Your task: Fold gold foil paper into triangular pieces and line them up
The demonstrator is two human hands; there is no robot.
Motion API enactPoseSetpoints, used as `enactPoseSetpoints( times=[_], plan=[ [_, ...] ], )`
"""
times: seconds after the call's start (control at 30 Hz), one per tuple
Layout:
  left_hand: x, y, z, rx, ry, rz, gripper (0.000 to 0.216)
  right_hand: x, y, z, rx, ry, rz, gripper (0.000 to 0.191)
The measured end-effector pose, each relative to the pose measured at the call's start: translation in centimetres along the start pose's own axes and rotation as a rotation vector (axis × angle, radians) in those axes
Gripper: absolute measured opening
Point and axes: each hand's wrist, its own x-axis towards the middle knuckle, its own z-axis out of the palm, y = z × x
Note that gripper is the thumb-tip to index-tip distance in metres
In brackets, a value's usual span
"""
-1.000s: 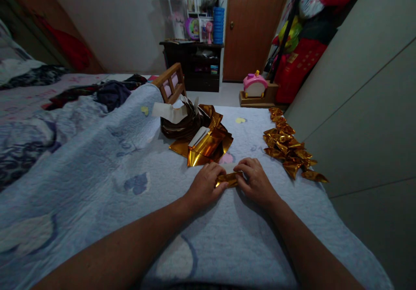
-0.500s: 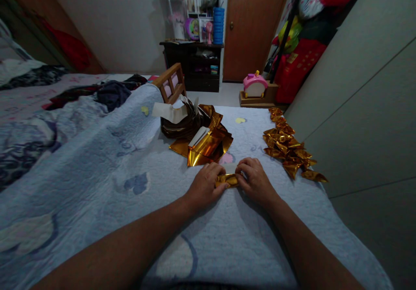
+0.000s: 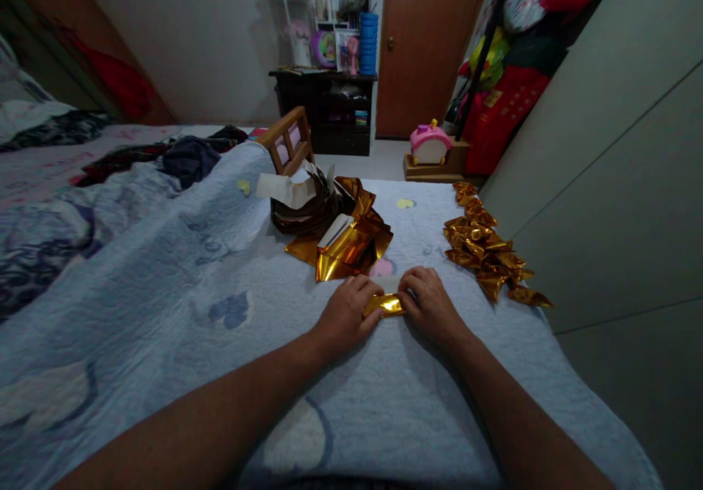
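A sheet of gold foil paper, rolled over on its near side with its pale inner face showing behind the roll, lies on the quilt between my hands. My left hand is closed on its left end, thumb along the near edge. On the right end, my right hand pinches it with curled fingers. Just beyond my left hand sits a loose pile of gold foil sheets, with a thick curled stack of the paper behind it. Folded gold foil pieces lie heaped to the right.
The light-blue quilt covers the bed, with rumpled clothes at left. A wooden headboard-like frame rises at the far edge. A pale cabinet borders the right side; a pink toy stands beyond the bed.
The foil strip between my hands looks flatter and smoother, and catches more light. Both hands stay in nearly the same place, still gripping its ends.
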Motion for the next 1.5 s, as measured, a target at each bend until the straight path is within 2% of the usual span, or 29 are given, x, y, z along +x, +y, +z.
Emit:
enactPoseSetpoints(
  times=[0.33,0.47,0.93,1.27,1.5],
  plan=[
    [0.0,-0.2,0.0,0.02,-0.026,0.028,0.023,0.0,-0.4,-0.8,0.07,0.032,-0.018,0.016],
    [0.0,0.0,-0.1,0.018,-0.034,0.029,0.023,0.0,-0.6,-1.0,0.07,0.038,-0.023,0.011],
    [-0.2,-0.2,0.2,0.067,-0.008,0.089,0.025,-0.2,-0.1,-0.3,-0.005,-0.028,0.017,0.011],
    [-0.1,-0.1,0.2,0.066,-0.049,0.038,0.026,-0.5,-0.1,-0.8,0.043,-0.024,0.024,0.009],
    [-0.1,-0.3,0.4,0.034,-0.045,0.026,0.027,-0.6,0.0,-0.8,0.014,-0.072,0.039,0.008]
  ],
)
